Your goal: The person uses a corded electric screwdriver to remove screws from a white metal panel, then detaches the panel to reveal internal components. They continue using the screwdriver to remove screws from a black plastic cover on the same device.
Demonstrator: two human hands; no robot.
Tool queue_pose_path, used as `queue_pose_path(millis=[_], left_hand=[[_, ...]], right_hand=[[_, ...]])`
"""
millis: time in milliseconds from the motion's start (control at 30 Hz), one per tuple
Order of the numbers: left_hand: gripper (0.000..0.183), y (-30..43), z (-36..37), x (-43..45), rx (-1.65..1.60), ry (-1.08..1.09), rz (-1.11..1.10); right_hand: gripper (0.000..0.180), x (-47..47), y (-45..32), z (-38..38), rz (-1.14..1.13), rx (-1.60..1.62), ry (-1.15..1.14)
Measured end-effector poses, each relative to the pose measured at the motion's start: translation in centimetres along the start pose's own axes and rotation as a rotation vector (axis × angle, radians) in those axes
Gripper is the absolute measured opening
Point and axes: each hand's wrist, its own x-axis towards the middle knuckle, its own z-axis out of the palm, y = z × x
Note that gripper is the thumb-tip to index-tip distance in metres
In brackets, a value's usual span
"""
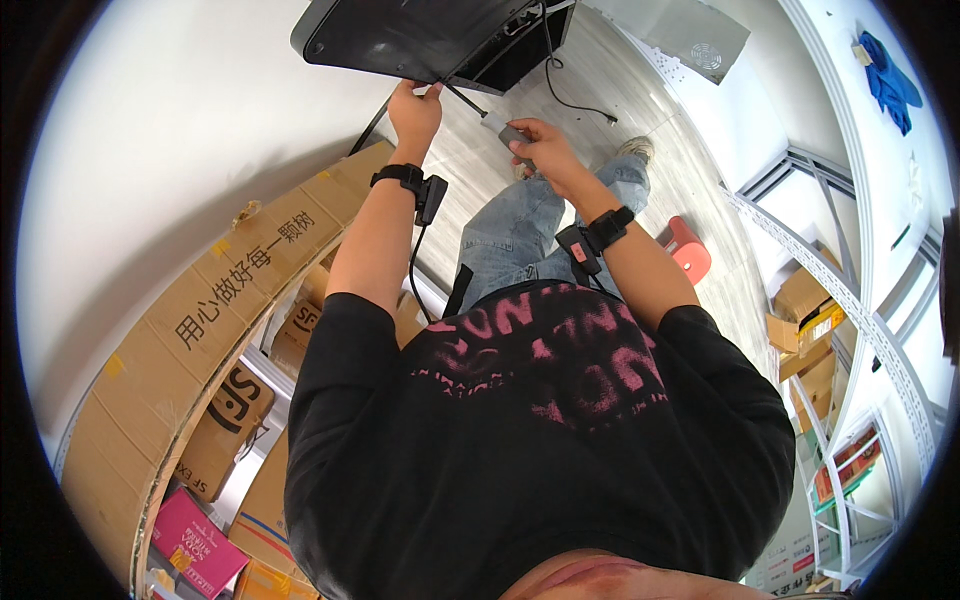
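Observation:
My right hand (pixel 540 150) grips the grey handle of a screwdriver (pixel 496 124) with a long dark shaft. The shaft runs up and left to the lower edge of a large black cabinet-like appliance (pixel 405 41) at the top of the view. At that edge, beside the shaft's far end, my left hand (pixel 417 109) has its thumb and fingertips close together; whether they pinch a small part or the shaft's tip cannot be told. The appliance's side is open, with wires inside. A black cable with a plug (pixel 611 118) hangs from it onto the floor.
At the left stand shelves with cardboard boxes (pixel 225 420) and a long flat carton (pixel 142 397) on top. A red plastic stool (pixel 686 251) is on the floor at my right. Metal racks (pixel 810 247) with boxes and a grey vented panel (pixel 682 34) are farther right.

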Motion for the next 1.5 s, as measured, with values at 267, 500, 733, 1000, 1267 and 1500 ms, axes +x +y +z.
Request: queue_pose_path(millis=[267, 500, 733, 1000, 1267, 1500], left_hand=[[0.025, 0.0, 0.0, -0.2, -0.257, -0.129, -0.217], [0.030, 5.2, -1.2, -2.2, -0.735, -0.498, -0.759], [0.017, 4.2, 0.5, -1.6, -0.728, -0.430, -0.770], [0.014, 3.8, 0.3, -1.5, -0.841, -0.485, -0.789], [0.016, 3.4, 0.4, -0.8, -0.792, -0.400, -0.775], [0.012, 2.9, 0.6, -0.4, -0.790, -0.446, -0.789]], right_hand=[[0.040, 0.6, 1.0, 1.2, -0.296, -0.545, 0.220], [0.047, -0.2, 1.0, 2.0, -0.388, -0.679, 0.305], [0.040, -0.5, -1.0, 0.5, 0.055, -0.172, 0.035], [0.038, 0.5, -0.1, -1.0, 0.004, -0.245, -0.038], [0.047, 1.7, 1.7, -0.5, -0.175, -0.501, 0.104], [0.053, 0.7, -1.9, -1.6, 0.256, 0.034, -0.153]])
